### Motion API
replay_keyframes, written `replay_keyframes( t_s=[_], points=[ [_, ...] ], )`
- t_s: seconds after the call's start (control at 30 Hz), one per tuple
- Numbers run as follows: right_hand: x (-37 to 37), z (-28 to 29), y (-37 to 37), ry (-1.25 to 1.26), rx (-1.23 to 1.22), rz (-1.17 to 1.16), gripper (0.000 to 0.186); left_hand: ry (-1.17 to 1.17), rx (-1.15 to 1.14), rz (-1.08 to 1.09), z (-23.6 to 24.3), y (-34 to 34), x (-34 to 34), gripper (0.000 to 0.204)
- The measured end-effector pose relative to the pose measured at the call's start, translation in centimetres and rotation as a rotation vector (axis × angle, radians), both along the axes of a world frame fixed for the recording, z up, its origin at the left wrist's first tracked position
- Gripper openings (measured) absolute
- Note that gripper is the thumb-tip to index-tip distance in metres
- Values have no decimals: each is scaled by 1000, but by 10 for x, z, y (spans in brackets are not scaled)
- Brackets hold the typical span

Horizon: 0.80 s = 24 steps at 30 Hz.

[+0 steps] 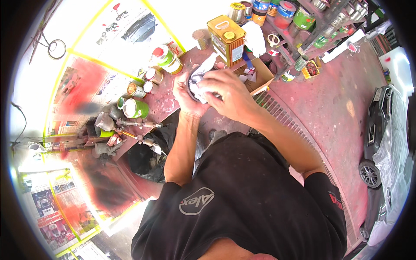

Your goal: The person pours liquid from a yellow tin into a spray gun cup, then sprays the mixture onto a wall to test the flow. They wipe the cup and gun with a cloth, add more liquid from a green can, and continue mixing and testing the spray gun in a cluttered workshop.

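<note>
Above the workbench point(167, 92), both hands are together around a round, dark-rimmed cup point(190, 83). My left hand point(185, 99) is wrapped round its side from the left. My right hand point(229, 93) comes over the top with bent fingers, pinching a crumpled white rag point(198, 89) pushed against the cup's mouth. One end of the rag sticks up toward the far side. The fingers and rag hide the inside of the cup. Just beyond the hands stands a rectangular golden metal can point(226, 43) with a yellow cap.
Left on the bench are a red-capped can point(167, 60), several small tins, a green can point(135, 109) and spray guns point(138, 124). At right are a cardboard box point(263, 74) and a shelf of paint cans point(303, 19). A floor grate point(299, 130) and a partly covered car point(375, 130) lie farther right.
</note>
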State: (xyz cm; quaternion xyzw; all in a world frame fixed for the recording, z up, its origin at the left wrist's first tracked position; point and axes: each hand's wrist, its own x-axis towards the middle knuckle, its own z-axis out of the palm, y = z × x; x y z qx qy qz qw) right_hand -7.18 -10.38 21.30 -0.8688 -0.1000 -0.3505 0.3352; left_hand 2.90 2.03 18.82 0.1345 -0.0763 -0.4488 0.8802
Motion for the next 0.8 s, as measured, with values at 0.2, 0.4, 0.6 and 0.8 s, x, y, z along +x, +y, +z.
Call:
replay_keyframes(
  t_s=[0.2,0.4,0.6,0.8],
  points=[
    [7,-17,4,26,132,66,20,-126,250,-93,13,-7,-8,68],
    [32,-9,9,157,620,-120,17,-161,276,206,-12,-19,-13,65],
    [28,-17,-2,60,294,76,22,-172,204,66,-8,-4,4,78],
    [31,-32,1,57,221,14,22,-134,425,-51,-4,-2,4,57]
  ],
)
